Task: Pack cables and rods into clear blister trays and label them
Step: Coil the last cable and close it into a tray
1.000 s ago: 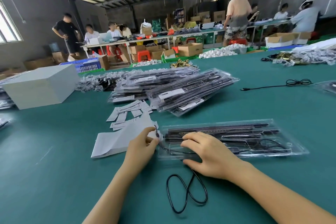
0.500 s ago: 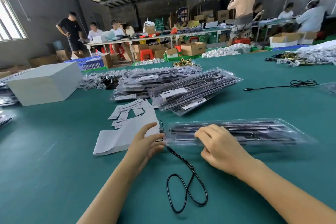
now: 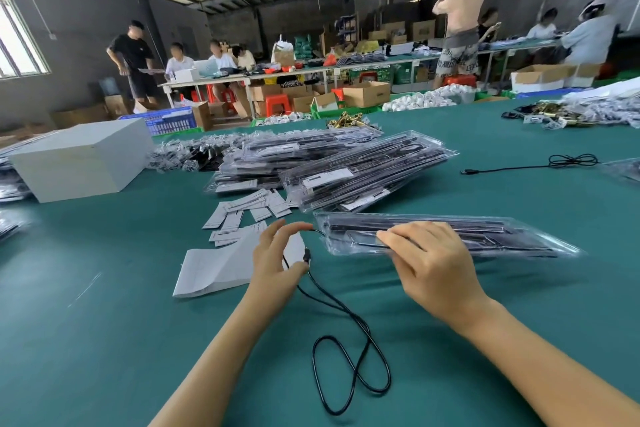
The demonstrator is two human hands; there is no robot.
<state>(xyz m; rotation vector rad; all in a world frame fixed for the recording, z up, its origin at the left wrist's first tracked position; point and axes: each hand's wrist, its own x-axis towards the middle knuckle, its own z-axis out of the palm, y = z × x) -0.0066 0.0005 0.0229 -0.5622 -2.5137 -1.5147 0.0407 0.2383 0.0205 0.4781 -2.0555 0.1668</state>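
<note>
Both forearms reach forward, bare. The left hand [image 3: 277, 258] is raised on edge, forefinger and thumb curved apart. The right hand [image 3: 429, 263] lies palm down, fingers curled

Green table [image 3: 104, 340], white box [image 3: 79, 158], packed blister trays [image 3: 346, 166], paper labels [image 3: 249, 210], looped black cable [image 3: 349, 371]
</note>
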